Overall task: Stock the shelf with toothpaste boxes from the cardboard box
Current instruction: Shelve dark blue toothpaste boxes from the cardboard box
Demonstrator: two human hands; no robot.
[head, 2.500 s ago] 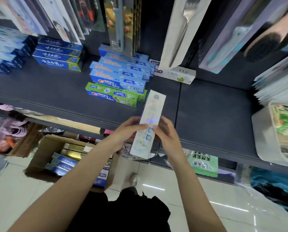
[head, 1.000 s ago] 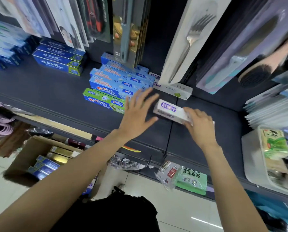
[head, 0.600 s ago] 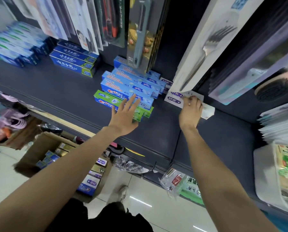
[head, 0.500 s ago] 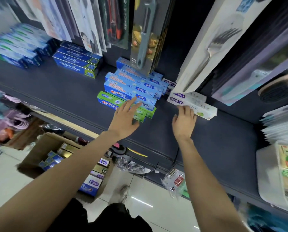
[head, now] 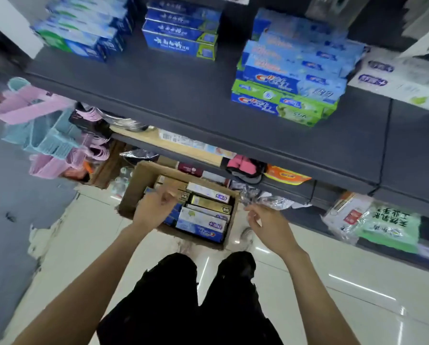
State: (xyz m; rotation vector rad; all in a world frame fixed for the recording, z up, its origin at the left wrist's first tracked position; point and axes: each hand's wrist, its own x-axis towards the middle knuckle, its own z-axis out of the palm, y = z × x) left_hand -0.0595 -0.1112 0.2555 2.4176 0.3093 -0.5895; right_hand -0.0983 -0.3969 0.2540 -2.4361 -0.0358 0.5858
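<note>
Both hands are empty. The left hand [head: 154,207] hangs over the near-left part of the cardboard box [head: 133,192], fingers loosely curled and gripping nothing. The right hand [head: 267,225] hovers just off the box's 3 o'clock edge, fingers relaxed, also holding nothing. The view is smeared by motion, so whether the left fingertips touch the contents cannot be told.

The box sits on the floor at the foot of the shelving, and toothpaste boxes [head: 203,220] are packed in it lengthwise: white-and-blue ones nearest, a gold one behind. The shelf [head: 183,95] above carries the stock already placed: a blue and green stack [head: 288,85] at 1 o'clock, white boxes [head: 397,80] at 2 o'clock, dark blue boxes [head: 183,33] at 12 o'clock, and more blue-green packs [head: 83,33] at 11 o'clock.

Risks, as judged:
- The boxes are tightly packed; a one-handed pull may drag a neighbour out or crush a carton end.
- The blue and green stack stands several layers high with uneven edges; a careless addition could topple it.
- Mixed varieties in the box invite misplacement on the wrong stack.

Legible writing: the red-and-blue Crest logo on the stack's front faces; large Chinese characters on a green pack [head: 392,222] at 3 o'clock, lower tier. Other labels are too blurred to read.
</note>
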